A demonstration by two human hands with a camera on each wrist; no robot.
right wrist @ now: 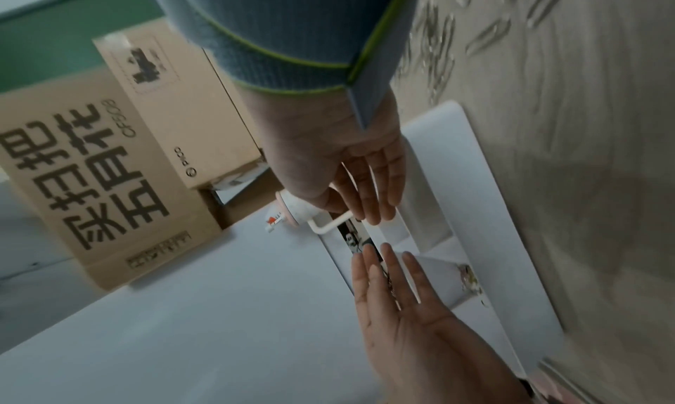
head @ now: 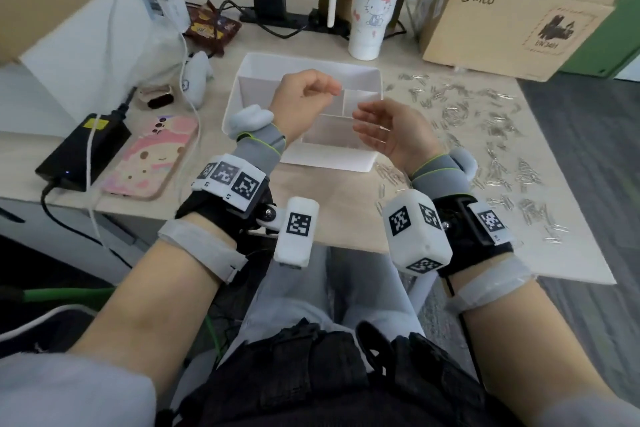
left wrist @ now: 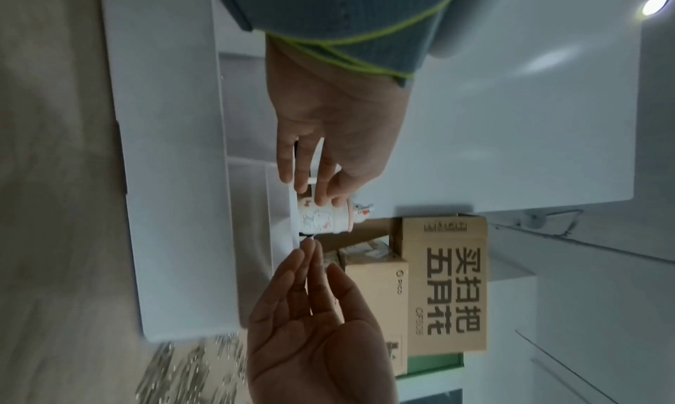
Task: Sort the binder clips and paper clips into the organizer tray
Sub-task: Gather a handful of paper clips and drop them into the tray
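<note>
Both forearms, strapped with grey bands and white marker-printed blocks, reach over a pale wooden desk (head: 332,218). On it sits a white plastic organizer tray (head: 263,61) with dividers; silver wire paper clips (head: 485,121) lie scattered to its right, some just beside its near corner. Above the tray, the left hand (head: 304,94) hovers with fingers loosely curled, holding nothing I can make out. Facing it, the right hand (head: 388,128) has its fingers relaxed and spread.

Head looks down; wrists close, blurred; all share tray (head: 372,74).
</note>
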